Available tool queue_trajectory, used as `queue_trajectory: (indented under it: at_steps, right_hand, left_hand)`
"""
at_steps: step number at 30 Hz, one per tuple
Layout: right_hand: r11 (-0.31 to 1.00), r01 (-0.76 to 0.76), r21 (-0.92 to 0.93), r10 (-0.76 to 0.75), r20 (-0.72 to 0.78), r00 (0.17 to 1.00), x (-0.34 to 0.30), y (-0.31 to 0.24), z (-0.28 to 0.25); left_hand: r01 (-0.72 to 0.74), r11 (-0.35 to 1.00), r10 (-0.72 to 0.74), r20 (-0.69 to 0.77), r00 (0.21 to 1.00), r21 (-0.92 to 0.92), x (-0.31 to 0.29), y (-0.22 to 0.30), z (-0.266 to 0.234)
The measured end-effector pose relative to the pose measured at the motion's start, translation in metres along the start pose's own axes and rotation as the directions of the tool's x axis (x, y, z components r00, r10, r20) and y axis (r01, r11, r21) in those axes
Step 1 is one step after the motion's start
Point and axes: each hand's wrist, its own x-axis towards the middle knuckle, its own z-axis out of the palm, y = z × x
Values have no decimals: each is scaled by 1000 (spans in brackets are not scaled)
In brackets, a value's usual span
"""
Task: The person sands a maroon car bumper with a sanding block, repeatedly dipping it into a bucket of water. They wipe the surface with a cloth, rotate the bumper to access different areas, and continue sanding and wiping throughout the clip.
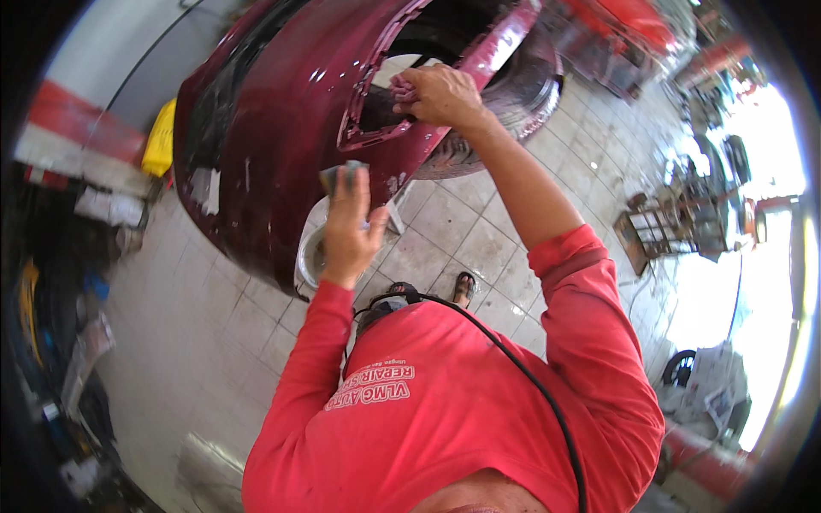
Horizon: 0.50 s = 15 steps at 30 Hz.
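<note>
A glossy maroon car bumper cover (pixel 286 111) lies before me, with pale scuffed patches along its right edge. My left hand (pixel 349 235) reaches to its near side, fingers extended over a small grey-green pad (pixel 329 177) that they hold against the painted surface. The pad's underside is hidden. Farther off and to the right, my right hand (pixel 440 96) is closed around a crumpled dark-pink cloth (pixel 400 89), beside the bumper's cut-out opening.
A tire (pixel 530 103) lies under the bumper's right side, and a white round stool or bucket (pixel 313 256) stands beneath its near end. A yellow object (pixel 160 139) is at the left. A metal rack (pixel 658 231) stands on the tiled floor (pixel 466 235) at right. A black cable (pixel 513 350) crosses my shirt.
</note>
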Motion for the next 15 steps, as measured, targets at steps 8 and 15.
queue_trajectory:
  at_steps: [8,15]
  right_hand:
    - [987,157,-22,-147,245,958,10,-6,-17]
    - [946,313,88,-324,160,932,7,6,-15]
  left_hand:
    - [166,888,-114,-144,983,429,40,39,44]
    - [358,842,-301,-200,933,403,-21,82,88]
